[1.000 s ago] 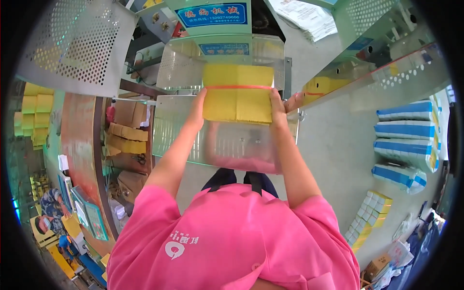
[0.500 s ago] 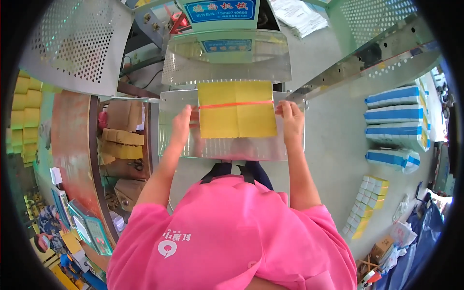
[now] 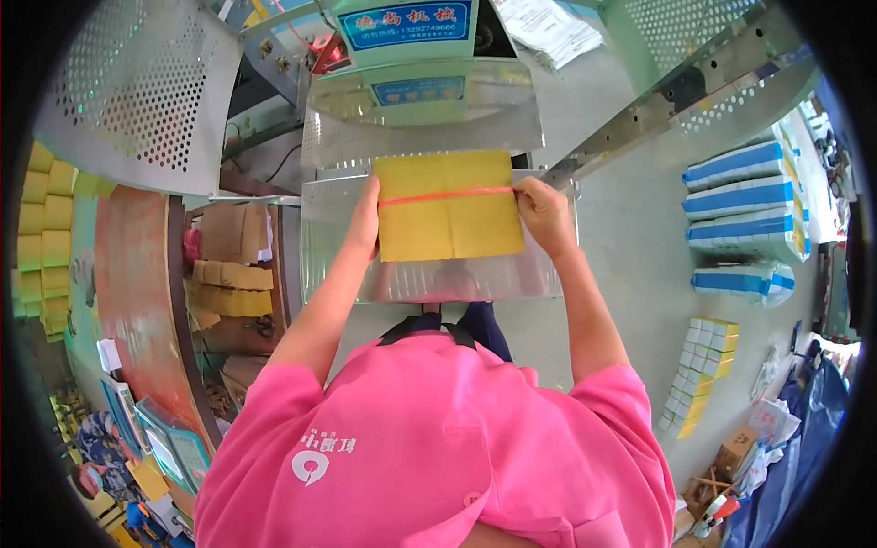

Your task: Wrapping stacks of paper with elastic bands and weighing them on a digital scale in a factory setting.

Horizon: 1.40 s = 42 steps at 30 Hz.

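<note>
A flat rectangular bundle of yellow paper (image 3: 448, 228) is in front of me, over a shiny metal work table (image 3: 333, 269). Around its middle runs a thin red band (image 3: 443, 194), slightly slanted. My left hand (image 3: 366, 219) is closed on the bundle's left edge, its fingers partly hidden behind the paper. At the right edge, the curled fingers of my right hand (image 3: 544, 215) pinch the red band where it meets the side. The underside of the bundle is out of sight.
A clear shield (image 3: 425, 119) and a machine panel with a blue sign (image 3: 406, 23) stand beyond the table. Perforated metal guards (image 3: 137, 100) flank it. At left is a wooden bench (image 3: 137, 301); blue-and-white packs (image 3: 740, 237) and yellow-white stacks (image 3: 702, 374) are on the right floor.
My left hand has moved from beside the bundle onto its left edge. My right hand has shifted slightly left, its fingers now curled at the band. The bundle stays nearly in place.
</note>
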Each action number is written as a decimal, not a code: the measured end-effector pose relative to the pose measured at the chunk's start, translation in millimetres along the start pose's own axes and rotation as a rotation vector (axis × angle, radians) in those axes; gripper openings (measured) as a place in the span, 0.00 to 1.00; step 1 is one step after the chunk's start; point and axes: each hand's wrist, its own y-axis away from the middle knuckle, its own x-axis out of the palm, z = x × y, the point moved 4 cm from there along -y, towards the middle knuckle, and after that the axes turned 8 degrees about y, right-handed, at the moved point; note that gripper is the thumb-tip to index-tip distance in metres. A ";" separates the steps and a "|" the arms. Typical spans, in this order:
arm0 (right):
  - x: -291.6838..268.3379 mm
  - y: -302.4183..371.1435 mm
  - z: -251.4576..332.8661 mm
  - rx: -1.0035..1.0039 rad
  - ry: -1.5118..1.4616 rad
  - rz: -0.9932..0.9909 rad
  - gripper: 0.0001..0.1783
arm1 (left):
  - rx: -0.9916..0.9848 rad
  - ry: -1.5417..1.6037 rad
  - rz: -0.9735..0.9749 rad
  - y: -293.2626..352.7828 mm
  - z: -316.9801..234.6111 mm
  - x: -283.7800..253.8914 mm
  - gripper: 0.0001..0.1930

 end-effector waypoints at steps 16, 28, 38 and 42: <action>1.8 28.5 -15.0 0.058 -0.173 -0.056 0.07 | -0.084 0.057 0.013 -4.2 8.5 -6.2 0.34; 5.3 32.5 -8.2 -0.139 0.102 -0.027 0.05 | -0.061 0.061 0.013 -1.1 9.8 5.7 0.36; 42.7 35.3 -29.5 0.760 -0.684 0.137 0.20 | -0.233 -0.213 -0.165 -3.5 3.6 -1.0 0.34; 18.6 22.7 1.0 0.498 -0.737 -0.011 0.22 | 0.072 -0.034 -0.038 14.1 -10.1 19.2 0.29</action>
